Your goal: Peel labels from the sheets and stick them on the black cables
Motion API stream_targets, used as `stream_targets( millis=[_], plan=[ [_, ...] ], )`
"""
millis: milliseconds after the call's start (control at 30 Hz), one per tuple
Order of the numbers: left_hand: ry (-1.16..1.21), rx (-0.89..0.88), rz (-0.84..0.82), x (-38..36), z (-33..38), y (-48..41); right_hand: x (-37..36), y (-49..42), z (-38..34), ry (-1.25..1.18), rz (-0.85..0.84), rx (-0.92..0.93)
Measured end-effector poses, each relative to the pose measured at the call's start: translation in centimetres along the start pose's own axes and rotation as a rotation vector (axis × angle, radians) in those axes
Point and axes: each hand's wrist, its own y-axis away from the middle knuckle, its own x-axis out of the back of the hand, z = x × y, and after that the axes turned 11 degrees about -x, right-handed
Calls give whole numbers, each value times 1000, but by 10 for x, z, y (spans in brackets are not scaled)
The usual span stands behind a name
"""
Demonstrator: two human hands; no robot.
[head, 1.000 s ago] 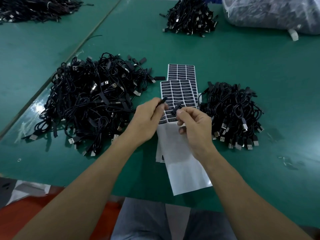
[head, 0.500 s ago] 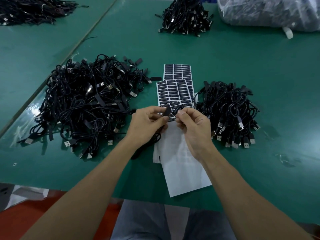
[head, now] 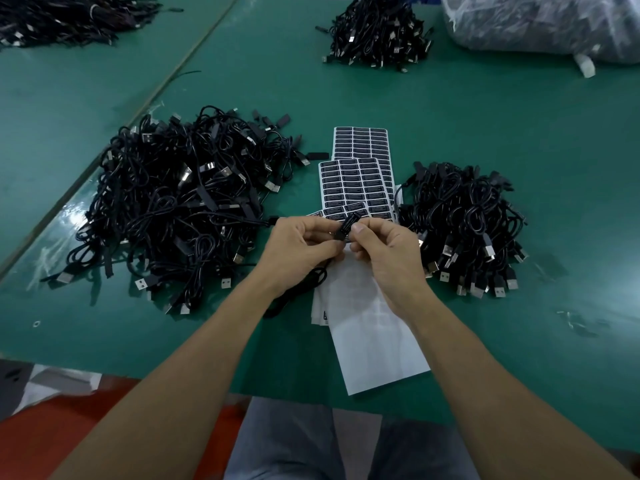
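Left hand (head: 301, 244) and right hand (head: 384, 252) have drawn together since a second ago, so the label (head: 350, 220) and cable (head: 304, 285) now meet between the fingertips. On the green worktop (head: 519, 133) a big pile (head: 180, 202) of cables lies at left and a smaller pile (head: 460, 223) at right. The label sheets (head: 356, 181) lie between the piles, with a bare backing sheet (head: 374, 341) nearer the person. Above the sheets' near edge the left hand pinches one cable, whose slack loops down under the wrist. The right hand pinches the small black label against the cable's end. I judge the sticking step is in hand, with the label only partly applied. The next move calls for folding it squarely round the cable and pressing it flat, then setting the cable aside, probably on the smaller pile.
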Motion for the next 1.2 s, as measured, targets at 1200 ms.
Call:
stream_targets(
  millis=[1200],
  plan=[
    [23, 77, 26, 1, 6, 1, -3, 2, 1, 159, 62, 25]
  ],
)
